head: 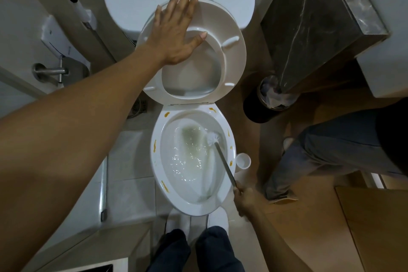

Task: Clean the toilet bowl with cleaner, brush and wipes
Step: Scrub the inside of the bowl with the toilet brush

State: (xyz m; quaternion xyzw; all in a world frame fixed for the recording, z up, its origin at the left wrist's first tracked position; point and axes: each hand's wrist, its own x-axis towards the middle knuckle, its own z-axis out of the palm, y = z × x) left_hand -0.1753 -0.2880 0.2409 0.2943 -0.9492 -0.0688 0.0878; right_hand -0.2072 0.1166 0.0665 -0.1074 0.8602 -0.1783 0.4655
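Yellow spots (155, 146) remain on the bowl rim (223, 202), so wiping is pending; right hand (244, 200) grips the brush (213, 137) inside the bowl, left hand (176, 31) flat on the raised seat (236, 55).

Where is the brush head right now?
In the head view the brush head is inside the toilet bowl, against its right inner wall just below the rim, beside the foamy water; the right hand holds its handle.

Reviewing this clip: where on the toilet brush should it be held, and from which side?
Hold the toilet brush at the upper end of its thin metal handle, from the bowl's right, as the right hand does: the head sits low inside and the handle slants out over that rim.
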